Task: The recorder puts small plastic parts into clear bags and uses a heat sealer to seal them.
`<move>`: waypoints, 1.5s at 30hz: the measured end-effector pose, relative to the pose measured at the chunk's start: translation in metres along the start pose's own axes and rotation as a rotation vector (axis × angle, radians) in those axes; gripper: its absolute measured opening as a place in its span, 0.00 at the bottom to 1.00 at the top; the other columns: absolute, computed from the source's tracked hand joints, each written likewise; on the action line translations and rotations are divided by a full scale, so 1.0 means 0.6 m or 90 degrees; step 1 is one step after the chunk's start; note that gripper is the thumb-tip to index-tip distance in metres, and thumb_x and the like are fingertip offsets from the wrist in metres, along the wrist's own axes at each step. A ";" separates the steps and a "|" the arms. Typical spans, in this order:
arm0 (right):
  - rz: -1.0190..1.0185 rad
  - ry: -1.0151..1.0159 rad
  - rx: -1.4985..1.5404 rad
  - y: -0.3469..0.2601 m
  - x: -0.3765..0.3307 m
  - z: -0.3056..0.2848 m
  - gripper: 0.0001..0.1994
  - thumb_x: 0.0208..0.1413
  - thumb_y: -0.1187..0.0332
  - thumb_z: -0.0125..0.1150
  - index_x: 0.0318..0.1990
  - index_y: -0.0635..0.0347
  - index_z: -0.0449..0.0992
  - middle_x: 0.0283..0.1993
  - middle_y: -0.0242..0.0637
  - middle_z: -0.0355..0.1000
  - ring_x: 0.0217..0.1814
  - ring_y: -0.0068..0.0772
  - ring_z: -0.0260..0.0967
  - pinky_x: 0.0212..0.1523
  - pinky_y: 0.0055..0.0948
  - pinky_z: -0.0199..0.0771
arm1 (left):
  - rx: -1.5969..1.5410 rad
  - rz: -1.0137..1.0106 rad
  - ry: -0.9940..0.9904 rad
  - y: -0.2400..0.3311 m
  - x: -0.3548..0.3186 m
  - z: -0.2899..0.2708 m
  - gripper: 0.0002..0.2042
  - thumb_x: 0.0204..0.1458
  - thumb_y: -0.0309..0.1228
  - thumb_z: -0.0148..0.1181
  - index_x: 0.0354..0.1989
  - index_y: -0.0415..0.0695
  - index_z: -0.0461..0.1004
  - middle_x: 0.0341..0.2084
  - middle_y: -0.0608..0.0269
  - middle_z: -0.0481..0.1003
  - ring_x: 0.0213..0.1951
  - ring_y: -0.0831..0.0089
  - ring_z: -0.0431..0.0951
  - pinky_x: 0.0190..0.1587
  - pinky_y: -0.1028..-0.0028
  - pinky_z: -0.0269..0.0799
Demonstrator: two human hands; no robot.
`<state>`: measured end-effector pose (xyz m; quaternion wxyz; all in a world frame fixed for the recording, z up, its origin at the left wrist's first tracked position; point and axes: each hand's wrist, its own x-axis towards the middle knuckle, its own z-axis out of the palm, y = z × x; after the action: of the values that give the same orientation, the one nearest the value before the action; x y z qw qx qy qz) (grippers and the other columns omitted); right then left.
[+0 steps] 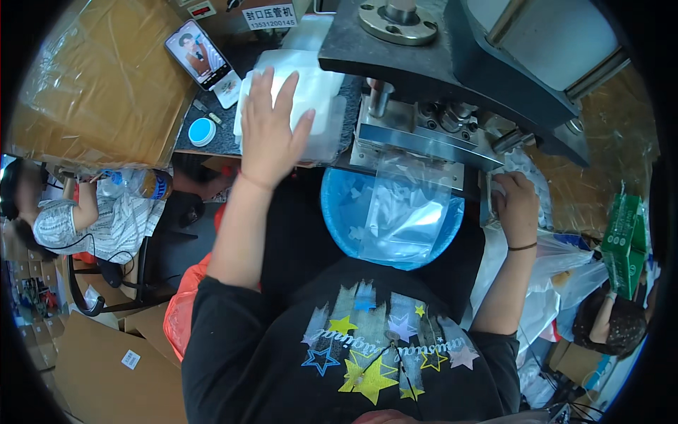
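Observation:
My left hand lies with its fingers spread over a stack of flat clear and whitish plastic bags on the dark worktop. A clear plastic bag hangs out of the metal press in front of me, its upper end beneath the press bar. Below it is a blue basin with clear scraps inside. At the press's right side, my right hand curls its fingers at a small grey metal piece. Its fingertips are partly hidden, so what they grip or press cannot be made out.
Left of the bags stand a lit phone and a round blue-lidded tub. A taped carton fills the far left. White plastic bags and a green box are at right. Other people sit on both sides.

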<state>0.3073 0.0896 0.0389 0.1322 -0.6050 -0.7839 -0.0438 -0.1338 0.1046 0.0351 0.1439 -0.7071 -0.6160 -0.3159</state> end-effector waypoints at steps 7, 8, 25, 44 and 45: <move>-0.061 0.085 -0.048 0.011 -0.003 0.009 0.15 0.48 0.71 0.65 0.46 0.54 0.79 0.42 0.38 0.71 0.47 0.45 0.69 0.45 0.44 0.67 | 0.233 -0.151 -0.211 -0.067 -0.038 0.065 0.32 0.61 0.55 0.46 0.71 0.55 0.60 0.72 0.48 0.54 0.73 0.48 0.49 0.69 0.38 0.41; -0.076 0.143 -0.055 0.012 -0.008 0.012 0.15 0.49 0.71 0.64 0.47 0.55 0.78 0.42 0.40 0.71 0.47 0.46 0.69 0.45 0.45 0.66 | 0.243 -0.175 -0.187 -0.060 -0.042 0.068 0.32 0.61 0.55 0.47 0.72 0.55 0.59 0.72 0.46 0.53 0.73 0.47 0.49 0.69 0.36 0.40; -0.171 0.019 0.633 -0.164 -0.017 -0.042 0.05 0.59 0.72 0.60 0.39 0.65 0.76 0.36 0.40 0.72 0.34 0.32 0.70 0.36 0.26 0.70 | -0.856 -0.310 -0.363 0.150 -0.140 -0.015 0.05 0.61 0.27 0.60 0.37 0.38 0.77 0.32 0.67 0.79 0.35 0.83 0.76 0.42 0.79 0.73; -0.283 -0.156 0.359 -0.117 0.000 -0.102 0.08 0.62 0.65 0.58 0.37 0.61 0.76 0.33 0.40 0.73 0.38 0.45 0.70 0.43 0.39 0.70 | -1.107 -0.377 -0.763 0.248 -0.169 -0.014 0.12 0.67 0.34 0.52 0.51 0.39 0.74 0.41 0.54 0.81 0.42 0.66 0.83 0.45 0.71 0.79; -0.279 -0.177 0.415 -0.117 -0.001 -0.098 0.08 0.62 0.65 0.57 0.39 0.61 0.76 0.36 0.41 0.74 0.40 0.46 0.71 0.43 0.40 0.70 | -1.133 -0.392 -0.770 0.250 -0.171 -0.012 0.12 0.67 0.33 0.52 0.51 0.39 0.74 0.42 0.54 0.81 0.42 0.66 0.83 0.45 0.71 0.80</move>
<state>0.2492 0.0570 0.1016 0.1970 -0.3505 -0.8774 0.2619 0.0046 -0.0097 0.0043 -0.8209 -0.4128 -0.2878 -0.2702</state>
